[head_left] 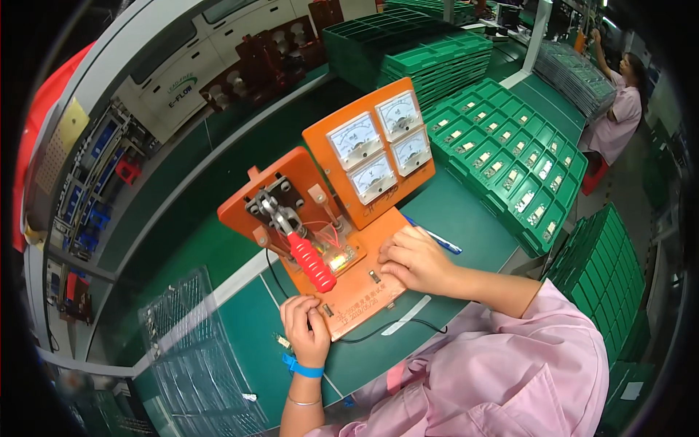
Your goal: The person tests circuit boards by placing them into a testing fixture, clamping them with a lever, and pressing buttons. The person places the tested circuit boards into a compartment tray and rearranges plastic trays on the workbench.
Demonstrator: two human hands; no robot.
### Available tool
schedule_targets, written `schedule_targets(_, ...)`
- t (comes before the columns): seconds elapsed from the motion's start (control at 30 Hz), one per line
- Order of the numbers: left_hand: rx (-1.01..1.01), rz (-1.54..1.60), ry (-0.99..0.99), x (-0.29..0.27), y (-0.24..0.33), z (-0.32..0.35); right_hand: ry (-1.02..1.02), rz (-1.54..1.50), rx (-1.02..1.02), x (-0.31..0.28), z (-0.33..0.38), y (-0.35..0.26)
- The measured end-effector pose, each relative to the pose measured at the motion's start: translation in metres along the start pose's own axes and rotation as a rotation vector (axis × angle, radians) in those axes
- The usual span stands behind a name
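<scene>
Head view: I note the orange fixture [377, 237] on the green tabletop [473, 211], a lit component [338, 261] beside its red handle [312, 264] and meters [355, 140] facing the wearer [517, 349], presumably for easy reading. The left hand [307, 329] and right hand [419, 261] flank its base [357, 291], apparently bracing it; fingers curl, but I cannot tell whether either grips.

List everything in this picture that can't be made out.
All in the head view:
Left hand: whether it holds anything; its own curled fingers hide this.
Right hand: the same, with bent fingers in the way.
Four meters: exact readings, too small.
Glowing part near the red handle: fine detail, lost in glare.
Pieces in the green tray: fine detail, too small.
</scene>
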State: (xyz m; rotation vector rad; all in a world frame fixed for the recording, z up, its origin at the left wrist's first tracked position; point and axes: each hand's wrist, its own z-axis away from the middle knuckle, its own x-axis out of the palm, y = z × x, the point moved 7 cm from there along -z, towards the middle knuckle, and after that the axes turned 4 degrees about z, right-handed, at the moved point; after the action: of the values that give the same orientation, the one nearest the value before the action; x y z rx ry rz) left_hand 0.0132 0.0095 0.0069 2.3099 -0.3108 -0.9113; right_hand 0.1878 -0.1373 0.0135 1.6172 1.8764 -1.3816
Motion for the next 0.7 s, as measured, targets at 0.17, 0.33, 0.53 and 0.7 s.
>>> schedule_targets(0.17, -0.017, -0.013, -0.001, 0.000, 0.000, 0.001, 0.086, 0.092, -0.055, -0.004, 0.003, -0.007)
schedule_targets(0.33, -0.017, -0.011, 0.001, 0.001, -0.004, -0.001, 0.087, 0.099, -0.174, -0.004, 0.002, -0.014)
schedule_targets(0.53, -0.001, -0.005, -0.001, -0.001, -0.004, -0.003, 0.149, -0.001, -0.199, -0.014, -0.027, -0.030)
schedule_targets(0.7, 0.019, 0.001, -0.006, 0.001, 0.000, -0.003, 0.218, 0.046, -0.298, -0.009, -0.062, -0.065)
